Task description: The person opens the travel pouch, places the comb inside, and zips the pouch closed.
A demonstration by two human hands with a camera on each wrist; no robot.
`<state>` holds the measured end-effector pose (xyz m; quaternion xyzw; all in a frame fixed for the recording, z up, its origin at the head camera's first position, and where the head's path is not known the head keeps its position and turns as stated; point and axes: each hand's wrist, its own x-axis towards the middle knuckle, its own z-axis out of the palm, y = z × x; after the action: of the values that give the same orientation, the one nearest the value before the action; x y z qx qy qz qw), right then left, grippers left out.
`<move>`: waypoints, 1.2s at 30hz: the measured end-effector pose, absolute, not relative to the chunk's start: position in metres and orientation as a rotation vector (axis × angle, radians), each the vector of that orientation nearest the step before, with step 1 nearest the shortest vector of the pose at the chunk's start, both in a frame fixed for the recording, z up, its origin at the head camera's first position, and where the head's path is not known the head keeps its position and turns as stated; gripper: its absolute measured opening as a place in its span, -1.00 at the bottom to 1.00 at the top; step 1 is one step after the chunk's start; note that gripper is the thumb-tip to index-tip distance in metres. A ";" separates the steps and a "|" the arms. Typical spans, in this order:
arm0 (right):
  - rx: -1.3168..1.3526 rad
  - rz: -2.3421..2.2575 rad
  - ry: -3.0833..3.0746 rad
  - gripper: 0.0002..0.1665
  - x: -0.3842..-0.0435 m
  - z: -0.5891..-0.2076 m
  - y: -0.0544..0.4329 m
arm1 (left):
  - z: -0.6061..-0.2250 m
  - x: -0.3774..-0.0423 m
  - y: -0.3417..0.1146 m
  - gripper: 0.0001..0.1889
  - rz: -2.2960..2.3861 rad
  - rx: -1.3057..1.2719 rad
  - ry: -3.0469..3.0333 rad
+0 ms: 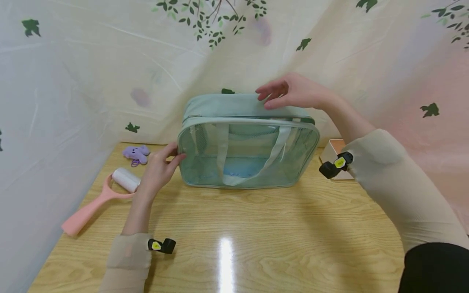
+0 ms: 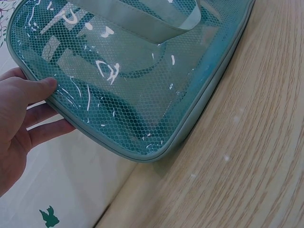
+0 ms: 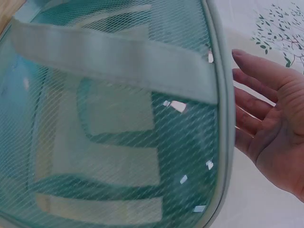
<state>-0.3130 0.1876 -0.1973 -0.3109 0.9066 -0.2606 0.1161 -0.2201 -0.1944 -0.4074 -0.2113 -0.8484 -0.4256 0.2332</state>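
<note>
A mint-green toiletry bag (image 1: 253,108) with a clear front panel stands upright on the table. Its pale strap handle (image 1: 222,150) hangs in a loop across that panel. A gap shows along the seam at the top right of the front. At the bag's left side my left hand (image 1: 161,165) pinches the edge, thumb on the front rim and fingers behind, as the left wrist view also shows. My right hand (image 1: 298,91) hovers at the top of the bag, fingers loosely bent and holding nothing; whether the fingertips touch the fabric I cannot tell.
Left of the bag lie a purple plush toy (image 1: 136,153) and a pink-handled lint roller (image 1: 97,203), partly behind my left forearm. A white box (image 1: 331,152) with an orange-brown top stands at the right, partly hidden by my right wrist. A leaf-patterned curtain (image 1: 146,61) hangs behind.
</note>
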 end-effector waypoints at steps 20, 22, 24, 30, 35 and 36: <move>-1.158 -0.645 2.634 -0.44 -0.318 -0.169 0.084 | -0.409 -0.220 -0.194 -0.88 -1.173 -0.607 -2.297; -1.177 -0.634 2.640 -0.44 -0.318 -0.167 0.075 | -0.409 -0.220 -0.194 -0.88 -1.171 -0.609 -2.298; -1.184 -0.615 2.643 -0.43 -0.317 -0.166 0.067 | -0.408 -0.221 -0.194 -0.90 -1.172 -0.608 -2.299; -1.205 -0.538 2.641 -0.45 -0.317 -0.168 0.041 | -0.408 -0.220 -0.196 -0.90 -1.180 -0.588 -2.305; -1.232 -0.448 2.622 -0.47 -0.317 -0.176 0.020 | -0.407 -0.219 -0.196 -0.89 -1.186 -0.587 -2.310; -1.240 -0.434 2.610 -0.48 -0.317 -0.178 0.016 | -0.407 -0.218 -0.197 -0.88 -1.186 -0.584 -2.312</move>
<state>-0.3173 0.0156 -0.1780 -0.4219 0.8878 -0.1476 0.1096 -0.2185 -0.1966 -0.4070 -0.2132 -0.8433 -0.4326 0.2371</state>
